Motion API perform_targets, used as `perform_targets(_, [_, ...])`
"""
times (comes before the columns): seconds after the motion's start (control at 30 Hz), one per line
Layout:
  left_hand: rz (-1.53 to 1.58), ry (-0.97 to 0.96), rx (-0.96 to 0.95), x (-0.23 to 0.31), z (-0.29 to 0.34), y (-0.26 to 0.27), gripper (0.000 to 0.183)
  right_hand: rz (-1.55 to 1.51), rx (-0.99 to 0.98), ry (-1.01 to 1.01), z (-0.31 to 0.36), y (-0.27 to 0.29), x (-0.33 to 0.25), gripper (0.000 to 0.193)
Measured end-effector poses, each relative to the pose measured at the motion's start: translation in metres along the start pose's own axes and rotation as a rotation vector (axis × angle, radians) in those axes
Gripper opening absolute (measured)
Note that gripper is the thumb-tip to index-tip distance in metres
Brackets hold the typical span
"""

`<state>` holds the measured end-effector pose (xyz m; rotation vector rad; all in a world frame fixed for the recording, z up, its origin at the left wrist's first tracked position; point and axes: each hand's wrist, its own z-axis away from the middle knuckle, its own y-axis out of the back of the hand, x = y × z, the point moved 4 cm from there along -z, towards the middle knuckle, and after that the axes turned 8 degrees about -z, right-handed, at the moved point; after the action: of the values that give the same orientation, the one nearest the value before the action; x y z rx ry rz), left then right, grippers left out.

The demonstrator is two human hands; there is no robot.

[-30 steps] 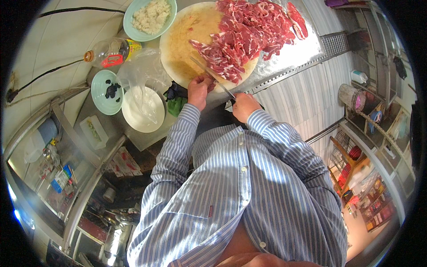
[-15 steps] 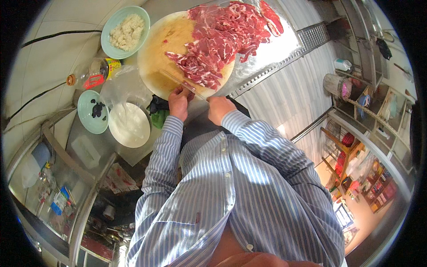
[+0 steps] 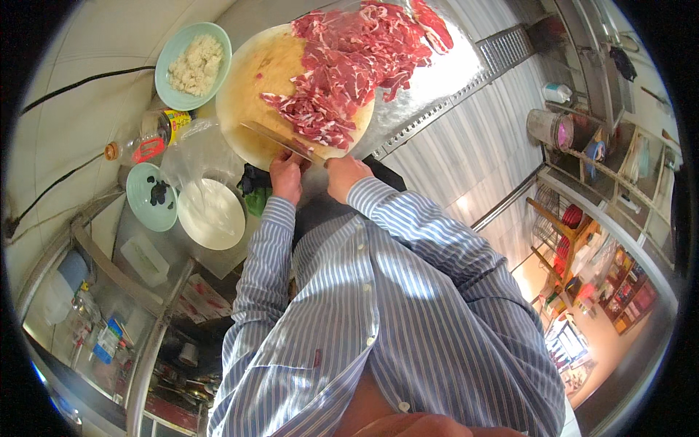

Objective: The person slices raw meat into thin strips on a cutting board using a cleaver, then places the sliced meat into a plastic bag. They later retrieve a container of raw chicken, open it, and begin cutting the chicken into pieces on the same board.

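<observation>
At the far left of the counter (image 3: 437,80) a clear bottle with a red cap (image 3: 142,146) lies on its side beside a pale green dish (image 3: 149,197) holding a few dark pieces, and a pale green bowl of chopped whitish food (image 3: 193,64) sits above them near the wall. Just right of the dish stands a white plate (image 3: 211,213), bare and close to the cutting place, probably so it is within easy reach. Next comes the round wooden chopping board (image 3: 255,87), its left part bare and its right part heaped with thin slices of raw red meat (image 3: 349,65) that spill onto the shiny metal beyond. The left hand (image 3: 286,175) rests at the board's near edge, curled in a closed grip just below the knife (image 3: 280,142), though whether it holds the handle cannot be told. The long blade lies slanted across the board against the near edge of the meat pile. The right hand (image 3: 342,175) sits just beside it, fingers folded, its grip apparently holding nothing, steadying at the board's edge.
</observation>
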<state>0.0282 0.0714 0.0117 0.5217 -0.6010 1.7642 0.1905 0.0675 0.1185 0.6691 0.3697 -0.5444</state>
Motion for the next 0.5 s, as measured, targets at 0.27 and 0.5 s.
perform_targets(0.27, [0.006,-0.002,-0.032,0.007,0.006,-0.004,0.017,0.019,-0.085,-0.065,0.006,0.006,0.018,0.025])
perform_targets(0.5, [0.034,0.029,0.003,0.010,0.009,-0.005,0.014,0.090,-0.157,-0.075,-0.003,0.008,0.021,0.029])
